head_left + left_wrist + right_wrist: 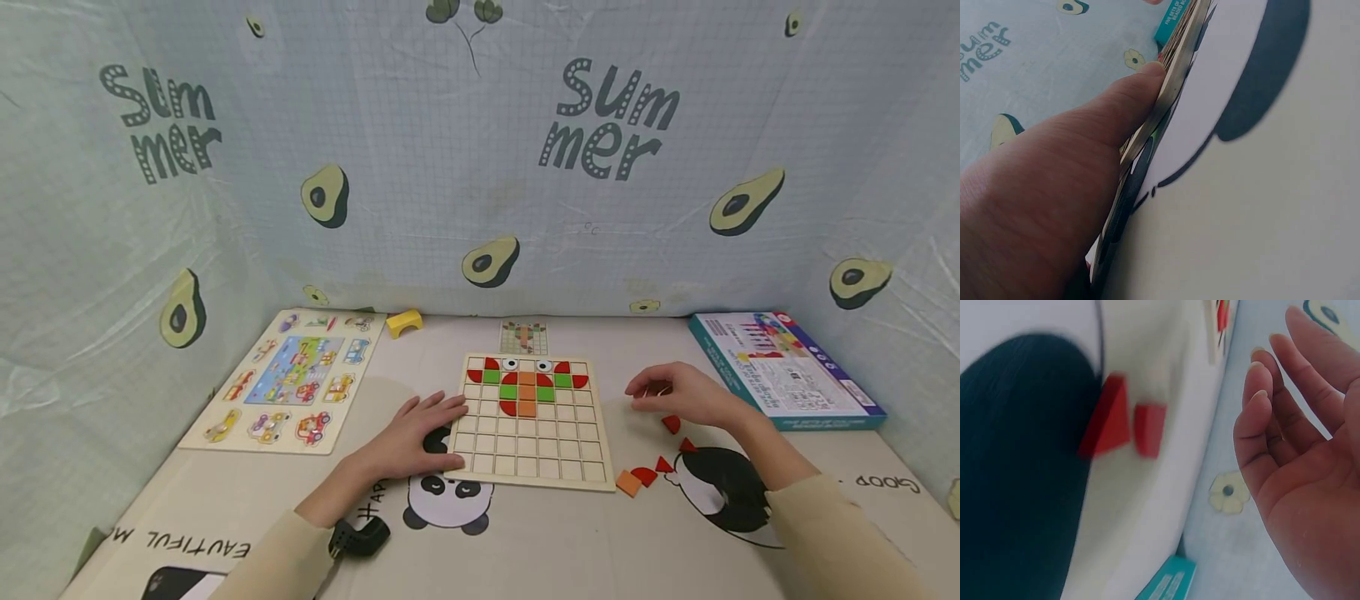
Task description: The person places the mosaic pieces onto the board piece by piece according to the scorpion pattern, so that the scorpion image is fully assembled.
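A wooden grid board (pixel 558 471) lies mid-table, with red, green and orange pieces and two eye pieces in its upper squares. My left hand (pixel 411 437) rests against the board's left edge, fingers spread and thumb near the lower corner. In the left wrist view the thumb (pixel 1138 94) touches the rim. To the right of the board my right hand (pixel 693 396) hovers with loosely bent fingers and nothing between them. Below it are a red quarter-circle piece (pixel 671 424) and a red triangle (pixel 687 446). Closer to the board's lower right corner lies an orange square (pixel 627 483) beside more red pieces.
Behind the board is a small pattern card (pixel 525 337). A picture puzzle board (pixel 258 392) lies at left, with a yellow block (pixel 405 322) past its far corner. At right is a flat teal-edged box (pixel 795 375). A printed curtain stands behind and at both sides.
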`<state>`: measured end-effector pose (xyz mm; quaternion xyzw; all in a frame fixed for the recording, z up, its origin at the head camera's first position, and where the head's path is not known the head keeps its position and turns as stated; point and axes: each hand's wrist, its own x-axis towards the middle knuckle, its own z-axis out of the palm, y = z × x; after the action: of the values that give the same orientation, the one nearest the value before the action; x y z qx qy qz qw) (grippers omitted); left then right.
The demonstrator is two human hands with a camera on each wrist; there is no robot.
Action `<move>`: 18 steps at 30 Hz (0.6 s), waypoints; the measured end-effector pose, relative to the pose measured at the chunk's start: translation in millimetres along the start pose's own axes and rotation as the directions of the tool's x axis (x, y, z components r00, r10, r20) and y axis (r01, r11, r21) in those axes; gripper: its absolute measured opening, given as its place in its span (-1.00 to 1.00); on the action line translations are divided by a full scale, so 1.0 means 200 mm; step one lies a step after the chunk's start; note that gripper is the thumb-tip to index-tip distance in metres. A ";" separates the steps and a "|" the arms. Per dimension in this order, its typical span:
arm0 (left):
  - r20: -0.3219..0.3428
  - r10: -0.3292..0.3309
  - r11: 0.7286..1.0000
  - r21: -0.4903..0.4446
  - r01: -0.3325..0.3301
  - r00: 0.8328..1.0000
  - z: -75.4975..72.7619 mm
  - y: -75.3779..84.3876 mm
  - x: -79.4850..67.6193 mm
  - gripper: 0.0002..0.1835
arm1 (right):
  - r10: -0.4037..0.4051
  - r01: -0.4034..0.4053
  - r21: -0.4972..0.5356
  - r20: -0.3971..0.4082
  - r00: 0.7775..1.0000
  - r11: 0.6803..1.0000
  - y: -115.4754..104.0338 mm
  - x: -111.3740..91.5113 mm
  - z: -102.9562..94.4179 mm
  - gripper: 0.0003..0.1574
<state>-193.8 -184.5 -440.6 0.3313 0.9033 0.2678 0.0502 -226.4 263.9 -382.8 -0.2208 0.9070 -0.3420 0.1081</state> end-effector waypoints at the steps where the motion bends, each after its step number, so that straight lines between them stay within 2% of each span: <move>1: 0.000 0.001 1.000 0.001 -0.001 1.000 0.00 0.00 0.00 -0.14 | 0.004 -0.004 0.002 0.000 1.000 1.000 0.01 -0.01 -0.01 -0.72; 8: -0.005 -0.003 1.000 0.005 0.003 1.000 0.00 0.00 0.00 -0.13 | 0.016 -0.016 0.032 0.010 1.000 0.999 0.08 -0.07 -0.04 -0.71; 18: 0.008 -0.012 1.000 -0.001 0.012 1.000 0.00 0.00 0.00 -0.14 | 0.049 -0.050 0.015 0.046 0.998 0.999 0.19 -0.14 -0.06 -0.65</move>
<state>-194.0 -184.7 -440.6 0.3270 0.9049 0.2666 0.0555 -218.1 309.8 -397.5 -0.2050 0.9067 -0.3414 0.1388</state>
